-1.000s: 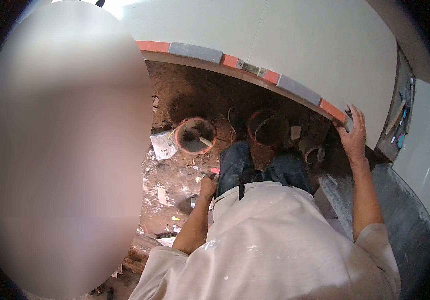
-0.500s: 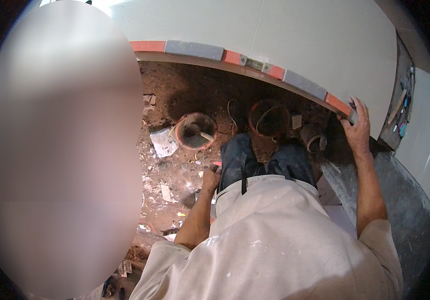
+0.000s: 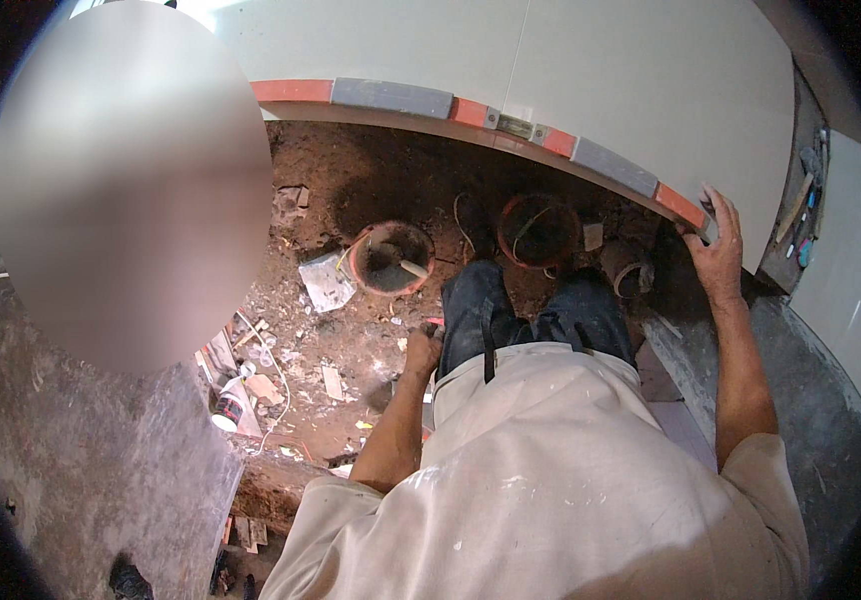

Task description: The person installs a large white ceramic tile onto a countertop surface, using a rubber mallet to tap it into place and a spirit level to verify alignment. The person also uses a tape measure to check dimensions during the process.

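A long spirit level (image 3: 391, 97), orange-red and grey with a vial near its middle, lies along the front edge of a large pale slab (image 3: 641, 80). My right hand (image 3: 719, 245) grips the level's right end, thumb on the near side and fingers over the far side. Beside my left thigh, my left hand (image 3: 423, 350) hangs low with its fingers curled. A small red piece shows at its fingertips, but the rest of what it holds is hidden.
Below the slab stand a bucket of grey mix (image 3: 391, 258) with a trowel handle in it, a second dark bucket (image 3: 539, 232) and a tipped container (image 3: 626, 270). Rubble and scraps litter the dirt floor (image 3: 351, 345). Tools lie on a ledge (image 3: 784, 262) at right. A blurred patch covers the upper left.
Both hands stay almost where they were, the right one still at the level's end. The blurred patch covers less, so more floor and debris show at left.
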The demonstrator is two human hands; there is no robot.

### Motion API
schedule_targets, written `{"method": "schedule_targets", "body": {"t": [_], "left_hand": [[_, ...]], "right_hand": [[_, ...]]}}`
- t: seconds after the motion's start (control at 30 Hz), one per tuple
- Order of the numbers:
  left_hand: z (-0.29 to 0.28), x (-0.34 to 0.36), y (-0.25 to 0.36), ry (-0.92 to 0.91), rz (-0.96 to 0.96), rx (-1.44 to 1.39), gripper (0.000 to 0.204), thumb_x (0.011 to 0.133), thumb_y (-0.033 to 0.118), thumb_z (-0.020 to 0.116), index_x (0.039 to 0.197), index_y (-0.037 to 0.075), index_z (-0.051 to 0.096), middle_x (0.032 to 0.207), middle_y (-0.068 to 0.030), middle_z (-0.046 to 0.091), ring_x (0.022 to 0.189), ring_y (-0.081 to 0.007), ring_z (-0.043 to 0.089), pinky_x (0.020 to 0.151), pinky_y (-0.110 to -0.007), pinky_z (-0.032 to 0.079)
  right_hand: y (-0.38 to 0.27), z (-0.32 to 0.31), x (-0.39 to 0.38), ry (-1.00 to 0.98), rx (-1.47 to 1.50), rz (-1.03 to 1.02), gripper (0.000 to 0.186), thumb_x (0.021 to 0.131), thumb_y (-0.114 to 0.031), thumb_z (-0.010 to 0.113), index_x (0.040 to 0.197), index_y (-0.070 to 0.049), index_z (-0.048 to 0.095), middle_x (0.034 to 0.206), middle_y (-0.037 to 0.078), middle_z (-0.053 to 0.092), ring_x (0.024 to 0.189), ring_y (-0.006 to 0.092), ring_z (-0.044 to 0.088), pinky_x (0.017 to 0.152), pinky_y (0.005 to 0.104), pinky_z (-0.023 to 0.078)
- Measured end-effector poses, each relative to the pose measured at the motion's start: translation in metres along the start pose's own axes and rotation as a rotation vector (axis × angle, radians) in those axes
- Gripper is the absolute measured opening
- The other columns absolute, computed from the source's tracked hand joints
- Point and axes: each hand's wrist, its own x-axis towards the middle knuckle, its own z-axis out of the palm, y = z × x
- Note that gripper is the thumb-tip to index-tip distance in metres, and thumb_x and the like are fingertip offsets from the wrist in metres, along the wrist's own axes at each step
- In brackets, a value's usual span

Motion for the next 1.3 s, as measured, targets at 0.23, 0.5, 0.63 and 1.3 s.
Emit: {"method": "schedule_targets", "body": {"t": [0.23,0.5,0.63,1.3], "left_hand": [[-0.003,0.002,0.002,0.011,-0.019,0.046,0.034,0.101,0.02,0.067,0.118,-0.009,0.07,0.115,-0.025,0.076,0.104,-0.034,0.074,0.091,-0.04,0.055],[0.001,0.037,-0.025,0.107,0.125,0.024,0.038,0.099,0.026,0.069,0.114,-0.009,0.071,0.109,-0.028,0.076,0.104,-0.0412,0.074,0.089,-0.044,0.056],[-0.037,-0.001,0.102,0.344,0.377,-0.104,0.025,0.1,0.017,0.068,0.107,-0.007,0.069,0.101,-0.0247,0.074,0.094,-0.0398,0.071,0.086,-0.045,0.055],[-0.216,-0.006,0.384,0.861,0.886,1.093,0.03,0.093,0.012,0.073,0.121,0.02,0.07,0.127,-0.0007,0.067,0.125,-0.0267,0.061,0.118,-0.058,0.034]], "right_hand": [[0.008,0.0,-0.001,-0.01,0.018,0.012,0.08,0.072,0.008,0.078,0.147,-0.009,0.054,0.132,0.016,0.063,0.126,0.0333,0.062,0.11,0.0457,0.05],[0.003,-0.003,0.002,-0.016,0.019,0.005,0.08,0.073,0.009,0.075,0.148,-0.009,0.053,0.133,0.016,0.062,0.127,0.0331,0.062,0.111,0.0452,0.049],[0.007,-0.001,-0.001,-0.033,0.05,0.037,0.082,0.073,0.008,0.078,0.149,-0.01,0.052,0.134,0.016,0.062,0.129,0.0326,0.061,0.112,0.0448,0.049],[0.048,-0.004,-0.023,0.133,0.195,-0.134,0.042,0.08,0.002,0.068,0.122,-0.004,0.07,0.119,0.016,0.07,0.117,0.0376,0.062,0.104,0.0466,0.051]]}}
